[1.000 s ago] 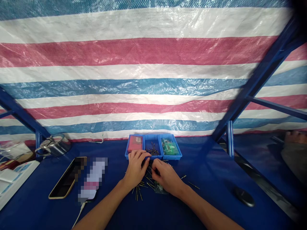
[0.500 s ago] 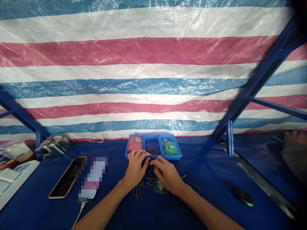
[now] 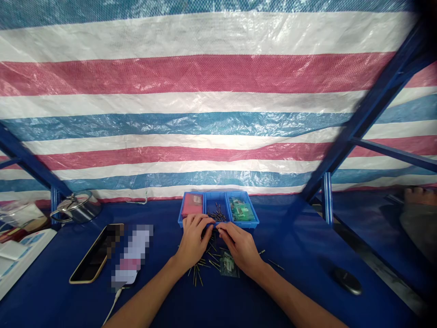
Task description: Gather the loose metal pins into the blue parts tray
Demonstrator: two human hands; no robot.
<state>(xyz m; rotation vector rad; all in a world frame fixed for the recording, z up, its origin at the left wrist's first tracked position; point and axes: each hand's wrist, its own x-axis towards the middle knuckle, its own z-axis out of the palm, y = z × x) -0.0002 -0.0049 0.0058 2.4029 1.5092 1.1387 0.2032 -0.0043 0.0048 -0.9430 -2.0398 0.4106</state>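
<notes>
Blue-covered table — on it scattered pins, a blue tray, a phone, a black puck.

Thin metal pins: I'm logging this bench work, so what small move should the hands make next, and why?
Probably carry the right hand forward over the rim of the blue plastic three-compartment tray: its fingertips sit at that rim beside the left hand, the middle compartment holds thin metal pins, and more lie loose on the blue tablecloth.

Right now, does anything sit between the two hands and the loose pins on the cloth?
Nothing visible does. The left hand and right hand lie directly over the scattered pins, just in front of the blue tray.
</notes>
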